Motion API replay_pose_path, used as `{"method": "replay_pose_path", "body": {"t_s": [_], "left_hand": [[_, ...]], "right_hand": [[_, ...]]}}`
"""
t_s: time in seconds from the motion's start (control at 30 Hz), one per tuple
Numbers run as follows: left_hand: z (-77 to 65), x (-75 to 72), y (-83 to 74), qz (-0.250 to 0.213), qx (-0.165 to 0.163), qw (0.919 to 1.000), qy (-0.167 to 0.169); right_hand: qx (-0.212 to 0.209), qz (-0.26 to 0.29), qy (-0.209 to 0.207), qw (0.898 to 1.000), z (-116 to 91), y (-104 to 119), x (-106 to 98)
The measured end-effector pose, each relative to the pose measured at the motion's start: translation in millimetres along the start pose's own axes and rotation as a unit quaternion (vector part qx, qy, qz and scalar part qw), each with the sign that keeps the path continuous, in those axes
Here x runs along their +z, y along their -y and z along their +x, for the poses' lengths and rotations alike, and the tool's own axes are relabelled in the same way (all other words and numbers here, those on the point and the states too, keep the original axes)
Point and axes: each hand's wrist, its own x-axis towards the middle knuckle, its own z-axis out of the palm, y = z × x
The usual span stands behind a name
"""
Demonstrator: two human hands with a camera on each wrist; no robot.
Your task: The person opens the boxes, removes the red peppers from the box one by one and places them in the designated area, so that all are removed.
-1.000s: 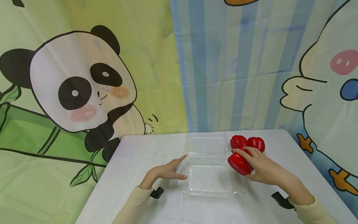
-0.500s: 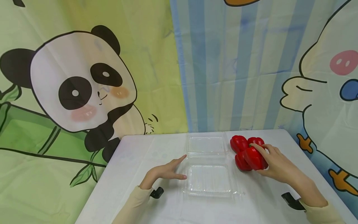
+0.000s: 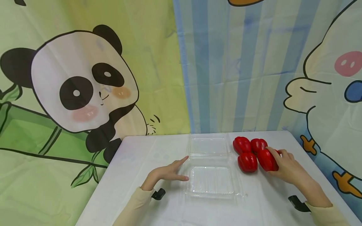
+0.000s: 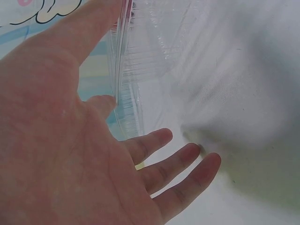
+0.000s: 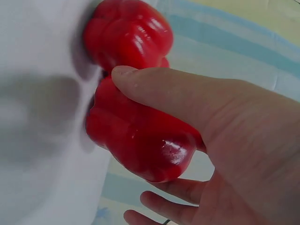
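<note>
My right hand (image 3: 288,168) grips a glossy red bell pepper (image 3: 266,160) at the right end of a small group. In the right wrist view the thumb (image 5: 154,89) lies across this pepper, and the other fingers are partly hidden behind it. Just left of it sits another red bell pepper (image 3: 247,163), with two more behind, one at the back left (image 3: 241,145) and one at the back right (image 3: 258,144). My left hand (image 3: 169,172) is spread, its thumb and index fingertips at the left edge of an opened clear plastic clamshell box (image 3: 212,180).
The box's lid (image 3: 208,147) lies folded back toward the wall. All of this is on a white table (image 3: 147,153), whose far edge meets a cartoon panda curtain (image 3: 161,103) and a blue striped curtain (image 3: 215,78).
The right hand has carried its pepper rightward from near the box's right side, uncovering the front left pepper. The left hand and the box stay in place.
</note>
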Motion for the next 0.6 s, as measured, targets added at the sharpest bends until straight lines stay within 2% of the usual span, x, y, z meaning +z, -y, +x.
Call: {"method": "replay_pose_path", "body": {"t_s": [0.23,0.6], "left_hand": [[-0.2,0.2,-0.2,-0.003,-0.007,1.0000,0.000],[0.3,1.3,1.0,0.003,-0.007,1.0000,-0.002]], "right_hand": [[0.022,0.009,0.015,1.000,4,-10,12],[0.026,0.012,0.028,0.999,8,-12,24]]}}
